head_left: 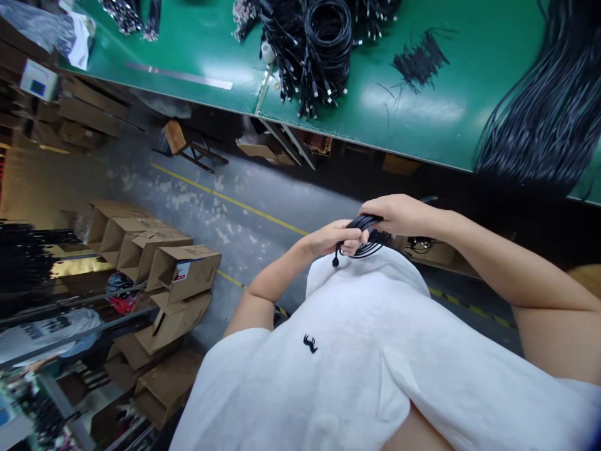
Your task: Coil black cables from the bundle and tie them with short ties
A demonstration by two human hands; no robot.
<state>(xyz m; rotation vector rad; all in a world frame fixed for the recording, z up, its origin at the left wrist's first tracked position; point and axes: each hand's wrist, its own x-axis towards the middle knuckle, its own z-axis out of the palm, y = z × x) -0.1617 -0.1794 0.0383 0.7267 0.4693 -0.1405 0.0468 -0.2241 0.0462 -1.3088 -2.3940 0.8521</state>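
Note:
A small coil of black cable (pixel 369 233) is held close against my white shirt, below the table edge. My left hand (pixel 334 238) grips the coil's left side, with a plug end dangling just under the fingers. My right hand (pixel 398 214) closes over the coil's top right part. Both hands touch the same coil and nearly meet each other.
A green worktable (pixel 460 106) spans the top, carrying bundled black cable coils (pixel 313 50), loose black ties (pixel 419 61), a long hank of cables (pixel 549 106) at right and a metal ruler (pixel 181 76). Open cardboard boxes (pixel 176 269) stand on the floor at left.

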